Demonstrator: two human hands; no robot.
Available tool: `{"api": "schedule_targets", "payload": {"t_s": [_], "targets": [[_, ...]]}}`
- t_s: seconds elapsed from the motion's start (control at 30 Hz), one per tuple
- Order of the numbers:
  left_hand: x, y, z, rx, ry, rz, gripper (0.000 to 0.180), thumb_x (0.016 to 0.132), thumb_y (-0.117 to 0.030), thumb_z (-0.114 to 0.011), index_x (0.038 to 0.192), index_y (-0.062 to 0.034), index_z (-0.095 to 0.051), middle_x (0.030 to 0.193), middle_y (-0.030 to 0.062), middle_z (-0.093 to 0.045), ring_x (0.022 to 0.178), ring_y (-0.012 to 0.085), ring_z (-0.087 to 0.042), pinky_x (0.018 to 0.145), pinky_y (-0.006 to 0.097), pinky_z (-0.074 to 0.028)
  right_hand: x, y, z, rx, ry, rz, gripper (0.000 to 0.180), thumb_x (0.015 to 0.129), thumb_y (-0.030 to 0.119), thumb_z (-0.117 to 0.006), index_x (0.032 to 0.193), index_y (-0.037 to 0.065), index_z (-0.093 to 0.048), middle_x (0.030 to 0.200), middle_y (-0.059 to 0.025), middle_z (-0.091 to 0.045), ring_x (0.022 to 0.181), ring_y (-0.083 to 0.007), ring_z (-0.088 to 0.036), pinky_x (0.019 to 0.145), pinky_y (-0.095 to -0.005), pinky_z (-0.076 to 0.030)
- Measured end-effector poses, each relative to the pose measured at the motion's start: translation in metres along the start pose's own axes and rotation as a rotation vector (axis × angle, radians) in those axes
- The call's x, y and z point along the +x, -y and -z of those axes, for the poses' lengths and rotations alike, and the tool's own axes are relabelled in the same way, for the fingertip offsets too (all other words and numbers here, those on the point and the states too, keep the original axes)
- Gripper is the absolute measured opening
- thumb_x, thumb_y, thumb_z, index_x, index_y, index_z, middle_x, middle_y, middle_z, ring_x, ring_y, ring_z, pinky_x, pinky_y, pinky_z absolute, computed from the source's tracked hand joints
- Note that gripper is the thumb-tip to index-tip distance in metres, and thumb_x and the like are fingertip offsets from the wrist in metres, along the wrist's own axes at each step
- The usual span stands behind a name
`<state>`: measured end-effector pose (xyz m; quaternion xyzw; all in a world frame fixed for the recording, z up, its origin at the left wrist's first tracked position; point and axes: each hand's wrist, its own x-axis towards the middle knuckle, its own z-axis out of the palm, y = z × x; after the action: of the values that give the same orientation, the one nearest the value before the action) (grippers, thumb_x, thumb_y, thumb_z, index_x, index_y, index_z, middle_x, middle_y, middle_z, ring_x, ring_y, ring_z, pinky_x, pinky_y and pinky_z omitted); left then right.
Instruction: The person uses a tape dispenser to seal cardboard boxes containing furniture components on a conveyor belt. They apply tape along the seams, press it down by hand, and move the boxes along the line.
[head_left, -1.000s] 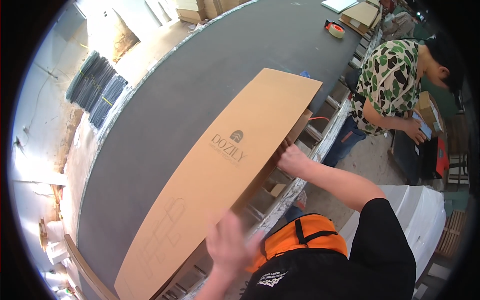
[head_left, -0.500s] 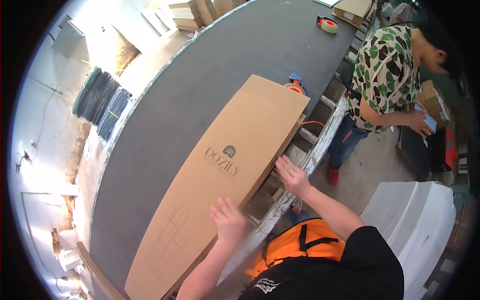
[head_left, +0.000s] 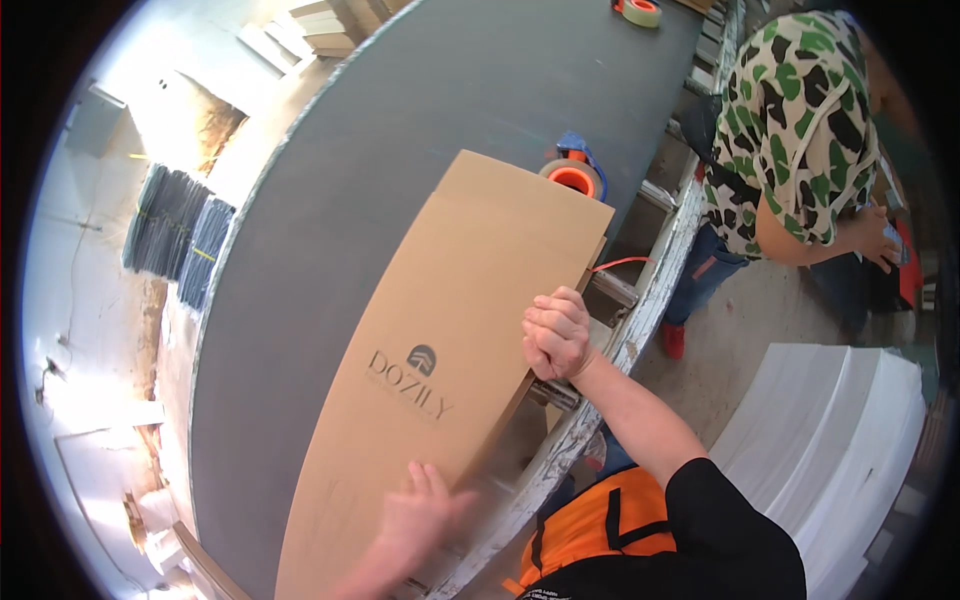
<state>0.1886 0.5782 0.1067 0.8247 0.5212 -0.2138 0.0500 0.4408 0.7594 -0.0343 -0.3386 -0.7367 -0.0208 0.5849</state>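
A long flat brown cardboard box [head_left: 440,370] with a dark printed logo lies on the grey worktable [head_left: 400,150], its right edge over the table's near rim. My right hand [head_left: 556,334] is curled around that right edge, about halfway along. My left hand [head_left: 420,518], blurred, rests flat with fingers spread on the near end of the box. A tape dispenser with an orange roll [head_left: 573,175] stands just beyond the box's far end.
Another person in a green camouflage shirt [head_left: 800,130] stands at the right of the table, hands busy by a shelf. A stack of white sheets [head_left: 840,440] sits at my right. Another tape roll [head_left: 640,12] lies at the table's far end. Dark bundles [head_left: 175,235] lie left.
The box has slid back toward me, uncovering the tape dispenser beyond its far end. My right hand has closed on the right edge, and my left hand has moved down onto the near end.
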Motion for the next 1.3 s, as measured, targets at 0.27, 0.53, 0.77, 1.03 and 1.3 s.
{"api": "schedule_targets", "payload": {"t_s": [0.27,0.53,0.77,1.03,1.3], "targets": [[0.231,0.094,0.005,-0.566,-0.317,0.7,0.066,0.099,-0.052,-0.046,0.133,0.0047,-0.049,0.129,0.0242,-0.056,0.122,0.0394,-0.05,0.106,0.048,-0.036,0.004,0.0,-0.01,0.102,-0.076,-0.015,0.014,0.078,0.017,-0.063,0.075,0.004,-0.066,0.084,-0.0081,-0.068,0.084,-0.026,-0.065,0.075,-0.0412,-0.053],[0.235,0.08,0.002,-0.541,-0.32,0.753,0.079,0.097,-0.061,-0.041,0.134,0.0087,-0.047,0.124,0.0246,-0.056,0.122,0.0363,-0.05,0.107,0.046,-0.034,-0.002,-0.005,-0.008,0.112,-0.157,-0.061,0.011,0.074,0.005,-0.065,0.064,0.004,-0.06,0.074,-0.0084,-0.067,0.074,-0.0242,-0.066,0.056,-0.034,-0.051],[0.227,0.068,-0.006,-0.423,-0.362,0.653,0.093,0.09,-0.07,-0.046,0.139,0.009,-0.039,0.131,0.0273,-0.048,0.125,0.0404,-0.044,0.107,0.047,-0.035,-0.006,-0.002,-0.01,0.1,-0.149,-0.103,0.016,0.073,0.002,-0.064,0.06,0.003,-0.055,0.074,-0.0089,-0.067,0.074,-0.0242,-0.066,0.055,-0.0353,-0.052],[0.196,0.002,0.012,-0.43,-0.595,0.054,0.087,0.07,-0.041,-0.074,0.141,-0.0005,-0.043,0.14,0.0252,-0.04,0.132,0.0441,-0.035,0.11,0.052,-0.032,-0.006,-0.001,-0.006,0.105,-0.139,-0.086,0.014,0.073,0.0,-0.062,0.062,0.001,-0.054,0.078,-0.011,-0.066,0.078,-0.0256,-0.066,0.055,-0.0358,-0.052],[0.179,-0.044,0.003,-0.324,-0.562,-0.135,0.07,0.074,-0.025,-0.069,0.134,0.0065,-0.052,0.148,0.0247,-0.04,0.138,0.0514,-0.033,0.115,0.055,-0.03,0.027,-0.016,0.013,0.171,0.065,-0.131,0.014,0.074,0.002,-0.065,0.065,0.007,-0.055,0.068,-0.0072,-0.06,0.062,-0.0253,-0.063,0.057,-0.0376,-0.053]]}}
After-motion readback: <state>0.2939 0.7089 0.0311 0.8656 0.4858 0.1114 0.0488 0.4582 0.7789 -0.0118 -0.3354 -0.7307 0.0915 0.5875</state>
